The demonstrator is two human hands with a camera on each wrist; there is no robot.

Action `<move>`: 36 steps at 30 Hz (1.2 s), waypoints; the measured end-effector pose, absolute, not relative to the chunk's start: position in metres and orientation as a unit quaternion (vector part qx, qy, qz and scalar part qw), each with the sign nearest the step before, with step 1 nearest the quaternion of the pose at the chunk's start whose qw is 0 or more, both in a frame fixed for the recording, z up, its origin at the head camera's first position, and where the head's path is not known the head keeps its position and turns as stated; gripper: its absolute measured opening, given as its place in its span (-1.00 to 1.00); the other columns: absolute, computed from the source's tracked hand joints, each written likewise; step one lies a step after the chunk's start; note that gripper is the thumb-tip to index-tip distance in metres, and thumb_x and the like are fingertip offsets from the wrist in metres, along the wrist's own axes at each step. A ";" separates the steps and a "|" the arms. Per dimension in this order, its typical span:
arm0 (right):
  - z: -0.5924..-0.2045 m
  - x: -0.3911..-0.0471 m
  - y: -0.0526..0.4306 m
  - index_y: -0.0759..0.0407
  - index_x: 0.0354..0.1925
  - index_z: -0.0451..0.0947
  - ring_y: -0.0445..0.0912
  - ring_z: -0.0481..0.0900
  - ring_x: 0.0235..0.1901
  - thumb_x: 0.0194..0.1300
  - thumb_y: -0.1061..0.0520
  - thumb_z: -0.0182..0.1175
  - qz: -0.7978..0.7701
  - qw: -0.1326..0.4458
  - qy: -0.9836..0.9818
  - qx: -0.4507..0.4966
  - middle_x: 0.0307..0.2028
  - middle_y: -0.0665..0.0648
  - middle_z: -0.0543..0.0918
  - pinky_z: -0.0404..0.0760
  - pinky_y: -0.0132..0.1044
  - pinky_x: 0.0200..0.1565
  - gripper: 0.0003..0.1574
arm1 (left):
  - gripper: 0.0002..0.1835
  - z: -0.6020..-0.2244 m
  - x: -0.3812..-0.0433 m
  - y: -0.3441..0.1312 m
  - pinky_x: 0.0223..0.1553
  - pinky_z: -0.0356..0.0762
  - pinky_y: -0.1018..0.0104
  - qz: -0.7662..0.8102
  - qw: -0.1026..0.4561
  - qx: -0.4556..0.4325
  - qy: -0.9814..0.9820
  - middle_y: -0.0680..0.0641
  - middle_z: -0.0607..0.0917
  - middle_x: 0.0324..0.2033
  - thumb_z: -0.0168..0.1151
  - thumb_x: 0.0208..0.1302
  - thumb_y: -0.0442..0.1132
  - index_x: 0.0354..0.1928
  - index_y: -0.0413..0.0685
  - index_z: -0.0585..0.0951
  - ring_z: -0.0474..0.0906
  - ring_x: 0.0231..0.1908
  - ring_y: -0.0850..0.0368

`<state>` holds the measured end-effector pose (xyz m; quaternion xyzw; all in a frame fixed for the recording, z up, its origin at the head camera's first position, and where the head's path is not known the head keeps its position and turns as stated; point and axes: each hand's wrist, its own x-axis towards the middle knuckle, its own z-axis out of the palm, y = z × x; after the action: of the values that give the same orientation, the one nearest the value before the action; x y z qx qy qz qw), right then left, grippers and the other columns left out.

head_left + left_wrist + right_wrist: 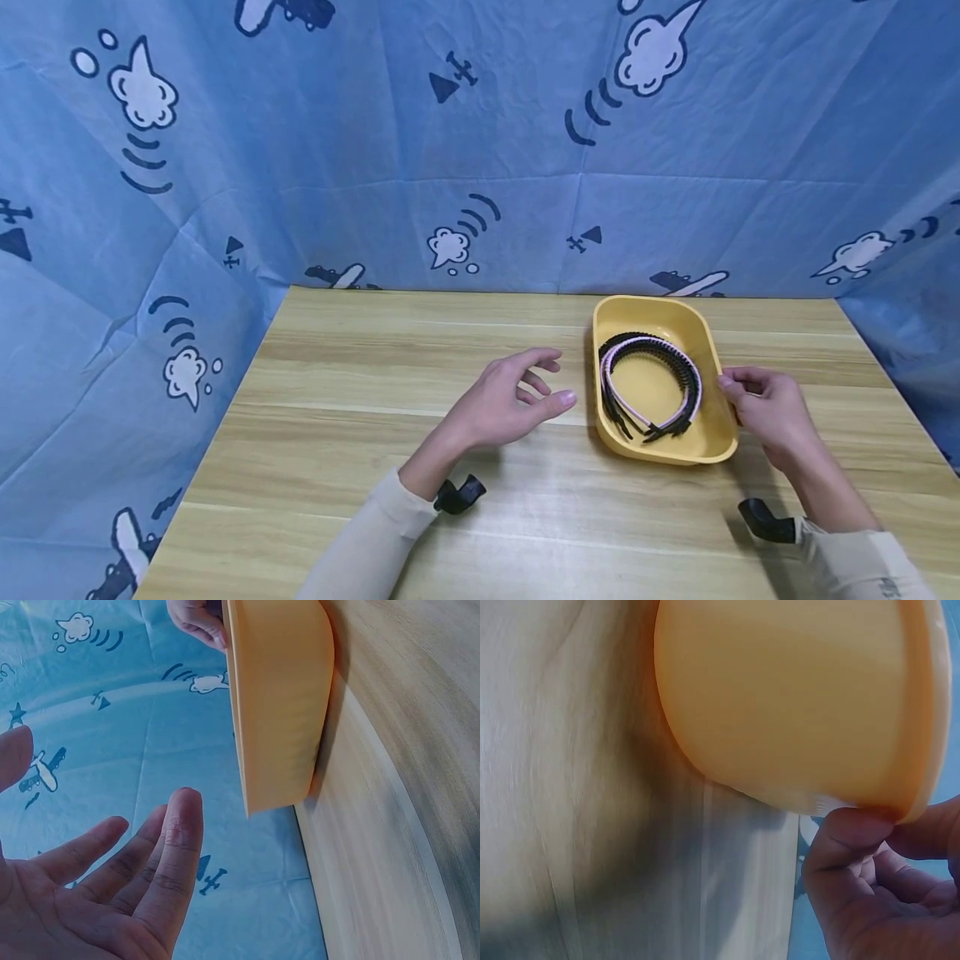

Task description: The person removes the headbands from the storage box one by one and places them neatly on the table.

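Observation:
A yellow plastic tub [708, 429] stands on the table, right of the middle. Several headbands lie in it: black toothed ones [684, 375] and a pale pink one [699, 393], nested in a ring with their ends toward me. With thumb and fingers my right hand [772, 408] pinches the tub's right rim; the right wrist view has this hand [885, 892] at the rim's edge. Left of the tub, my left hand [502, 400] hovers with loosely spread fingers, touching nothing. In the left wrist view the tub's side wall [281, 705] is apart from those fingers.
The wooden table [360, 367] reaches back to a blue printed cloth [495, 133], which hangs behind it and along both sides. Black wrist mounts [461, 495] project below each hand near the sleeves.

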<state>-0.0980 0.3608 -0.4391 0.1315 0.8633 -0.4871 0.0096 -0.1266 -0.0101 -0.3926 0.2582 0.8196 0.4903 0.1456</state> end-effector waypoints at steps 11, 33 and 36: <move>-0.439 -0.096 0.350 0.71 0.17 0.41 -0.38 0.59 -0.41 0.63 0.19 0.04 -0.496 0.012 0.860 0.120 -0.39 -0.27 0.61 0.70 -0.41 -0.42 -0.49 | -0.32 -0.395 -0.130 -0.006 0.00 0.70 0.46 0.484 0.143 0.258 0.824 -0.02 0.64 0.31 0.32 0.45 0.13 0.50 0.04 0.45 0.68 0.01 0.24; -0.441 -0.091 0.329 0.67 0.15 0.43 -0.37 0.59 -0.40 0.63 0.19 0.05 -0.508 0.027 0.853 0.115 -0.36 -0.19 0.64 0.71 -0.38 -0.39 -0.53 | -0.37 -0.392 -0.141 0.014 -0.09 0.68 0.51 0.478 0.155 0.278 0.819 -0.14 0.67 0.26 0.35 0.44 0.07 0.43 -0.03 0.50 0.69 -0.09 0.30; -0.441 -0.090 0.326 0.66 0.15 0.44 -0.37 0.58 -0.40 0.62 0.19 0.06 -0.510 0.029 0.852 0.116 -0.37 -0.17 0.64 0.71 -0.39 -0.39 -0.54 | -0.37 -0.392 -0.142 0.016 -0.09 0.68 0.52 0.476 0.154 0.279 0.819 -0.13 0.67 0.25 0.36 0.44 0.06 0.42 -0.04 0.51 0.68 -0.10 0.31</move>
<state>-0.0896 0.3262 -0.4410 0.1163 0.8516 -0.5103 0.0295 -0.1424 0.0163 -0.3918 0.2788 0.8194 0.4764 0.1544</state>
